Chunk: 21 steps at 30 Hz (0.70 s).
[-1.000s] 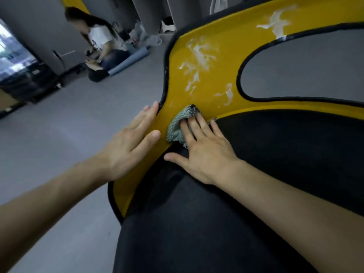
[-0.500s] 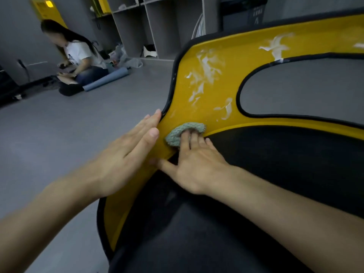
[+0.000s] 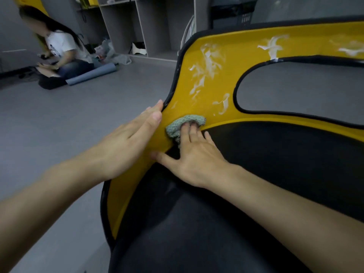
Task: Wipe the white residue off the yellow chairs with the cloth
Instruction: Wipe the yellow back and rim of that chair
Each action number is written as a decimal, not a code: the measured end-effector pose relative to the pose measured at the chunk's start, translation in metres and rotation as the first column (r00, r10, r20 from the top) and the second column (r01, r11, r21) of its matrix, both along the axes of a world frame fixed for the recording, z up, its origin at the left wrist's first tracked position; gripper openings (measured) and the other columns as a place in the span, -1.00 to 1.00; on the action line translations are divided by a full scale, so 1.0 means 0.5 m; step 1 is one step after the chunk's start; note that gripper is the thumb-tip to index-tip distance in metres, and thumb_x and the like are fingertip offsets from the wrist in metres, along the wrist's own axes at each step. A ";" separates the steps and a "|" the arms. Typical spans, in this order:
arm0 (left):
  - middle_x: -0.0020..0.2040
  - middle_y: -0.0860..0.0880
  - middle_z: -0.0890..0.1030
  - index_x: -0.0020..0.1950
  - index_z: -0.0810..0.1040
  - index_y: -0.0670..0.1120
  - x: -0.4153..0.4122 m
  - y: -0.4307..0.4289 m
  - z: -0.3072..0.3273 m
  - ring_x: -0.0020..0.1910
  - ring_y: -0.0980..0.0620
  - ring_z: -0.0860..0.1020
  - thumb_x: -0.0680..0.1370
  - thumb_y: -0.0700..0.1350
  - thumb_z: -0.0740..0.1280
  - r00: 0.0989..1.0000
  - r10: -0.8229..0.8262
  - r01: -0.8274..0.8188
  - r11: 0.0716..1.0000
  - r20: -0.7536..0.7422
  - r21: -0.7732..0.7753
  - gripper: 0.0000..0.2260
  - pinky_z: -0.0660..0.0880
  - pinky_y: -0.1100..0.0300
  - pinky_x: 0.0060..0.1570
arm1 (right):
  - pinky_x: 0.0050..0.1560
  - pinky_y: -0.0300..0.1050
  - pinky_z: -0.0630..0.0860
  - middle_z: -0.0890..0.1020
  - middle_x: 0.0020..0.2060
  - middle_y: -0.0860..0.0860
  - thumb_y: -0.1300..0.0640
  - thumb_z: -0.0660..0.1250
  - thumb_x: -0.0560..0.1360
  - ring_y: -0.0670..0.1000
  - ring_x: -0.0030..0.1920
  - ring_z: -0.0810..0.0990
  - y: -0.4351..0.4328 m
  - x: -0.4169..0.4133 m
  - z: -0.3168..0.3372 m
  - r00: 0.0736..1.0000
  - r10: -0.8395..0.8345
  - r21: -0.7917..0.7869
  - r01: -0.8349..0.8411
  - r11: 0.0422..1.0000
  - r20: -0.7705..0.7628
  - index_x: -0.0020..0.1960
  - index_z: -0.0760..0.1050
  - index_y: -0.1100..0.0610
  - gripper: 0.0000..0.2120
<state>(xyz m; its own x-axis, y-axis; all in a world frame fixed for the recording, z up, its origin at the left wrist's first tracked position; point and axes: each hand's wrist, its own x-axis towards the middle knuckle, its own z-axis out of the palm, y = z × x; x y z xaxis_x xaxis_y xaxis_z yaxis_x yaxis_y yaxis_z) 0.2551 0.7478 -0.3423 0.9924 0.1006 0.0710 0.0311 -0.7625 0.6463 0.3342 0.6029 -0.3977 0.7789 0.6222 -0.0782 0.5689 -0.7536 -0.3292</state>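
The right hand (image 3: 194,160) is pressing the green cloth (image 3: 184,124) onto the yellow chair (image 3: 242,42) with straight fingers (image 3: 185,133); the left hand (image 3: 126,146) is lying flat and open on its edge.

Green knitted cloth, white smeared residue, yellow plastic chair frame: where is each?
Green knitted cloth (image 3: 177,126), head view, bunched middle.
White smeared residue (image 3: 206,65), head view, largest streak patch.
Yellow plastic chair frame (image 3: 240,46), head view, bare top band.
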 end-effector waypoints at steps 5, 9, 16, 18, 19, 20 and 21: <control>0.54 0.39 0.14 0.54 0.10 0.40 0.004 0.003 0.000 0.50 0.41 0.10 0.47 0.51 -0.08 1.000 0.002 -0.005 0.991 -0.025 -0.134 -0.36 0.01 0.10 0.57 | 0.56 0.16 -0.20 0.01 0.59 0.22 -0.56 -0.16 0.43 0.13 0.59 -0.08 0.007 -0.122 0.002 0.963 0.258 0.037 -0.262 0.964 0.079 0.60 -0.09 0.29 0.09; 0.54 0.38 0.15 0.56 0.12 0.36 0.001 -0.002 0.001 0.49 0.43 0.09 0.55 0.48 -0.06 1.000 0.018 -0.019 0.992 -0.013 -0.122 -0.41 0.01 0.13 0.57 | 0.55 0.19 -0.17 0.13 0.58 0.19 -0.58 -0.14 0.42 0.10 0.58 0.06 0.001 -0.026 0.020 0.992 0.104 -0.053 -0.101 0.994 0.068 0.60 -0.07 0.28 0.11; 0.55 0.38 0.05 0.59 0.02 0.30 -0.003 -0.006 0.005 0.48 0.49 -0.01 0.59 0.41 -0.12 1.000 0.002 -0.002 0.998 0.002 0.066 -0.42 -0.07 0.28 0.53 | 0.57 0.16 -0.14 -0.05 0.60 0.21 -0.57 -0.13 0.43 0.13 0.59 -0.14 -0.012 -0.046 -0.018 0.979 0.163 0.033 -0.168 0.985 0.127 0.61 -0.15 0.23 0.08; 0.55 0.38 0.02 0.60 0.00 0.27 0.000 -0.005 0.004 0.47 0.51 -0.04 0.55 0.39 -0.11 1.000 -0.023 0.023 0.994 -0.002 0.108 -0.39 -0.09 0.31 0.52 | 0.56 0.16 -0.19 -0.13 0.60 0.20 -0.55 -0.13 0.45 0.12 0.59 -0.25 -0.010 -0.069 -0.014 0.965 0.226 0.063 -0.236 0.970 0.131 0.61 -0.15 0.22 0.05; 0.55 0.39 0.00 0.60 -0.01 0.26 0.003 -0.002 0.005 0.47 0.52 -0.07 0.55 0.38 -0.11 0.999 -0.033 0.033 0.990 -0.001 0.134 -0.38 -0.11 0.35 0.50 | 0.56 0.15 -0.21 -0.17 0.60 0.18 -0.54 -0.13 0.46 0.09 0.58 -0.30 -0.010 -0.072 -0.014 0.958 0.247 0.058 -0.257 0.965 0.142 0.62 -0.16 0.20 0.02; 0.54 0.40 -0.02 0.60 -0.03 0.25 0.006 0.000 0.006 0.46 0.53 -0.10 0.55 0.37 -0.11 0.999 -0.044 0.044 0.986 0.000 0.160 -0.38 -0.14 0.42 0.46 | 0.56 0.15 -0.23 -0.20 0.60 0.14 -0.54 -0.15 0.47 0.06 0.57 -0.34 -0.012 -0.071 -0.016 0.956 0.251 0.046 -0.260 0.964 0.149 0.62 -0.20 0.17 0.01; 0.54 0.41 -0.05 0.61 -0.04 0.24 0.010 0.000 0.008 0.45 0.54 -0.12 0.54 0.36 -0.11 0.998 -0.059 0.058 0.981 0.000 0.186 -0.37 -0.16 0.51 0.41 | 0.56 0.14 -0.25 -0.24 0.59 0.11 -0.54 -0.16 0.47 0.03 0.56 -0.37 -0.015 -0.062 -0.019 0.961 0.232 0.038 -0.241 0.970 0.152 0.62 -0.24 0.15 0.00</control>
<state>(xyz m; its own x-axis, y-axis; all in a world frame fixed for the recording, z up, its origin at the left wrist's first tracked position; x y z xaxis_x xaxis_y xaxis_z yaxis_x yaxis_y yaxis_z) 0.2603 0.7480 -0.3382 0.9957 0.0274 0.0881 -0.0197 -0.8699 0.4928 0.3034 0.5955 -0.4075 0.6094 0.7902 0.0644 0.7735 -0.5747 -0.2673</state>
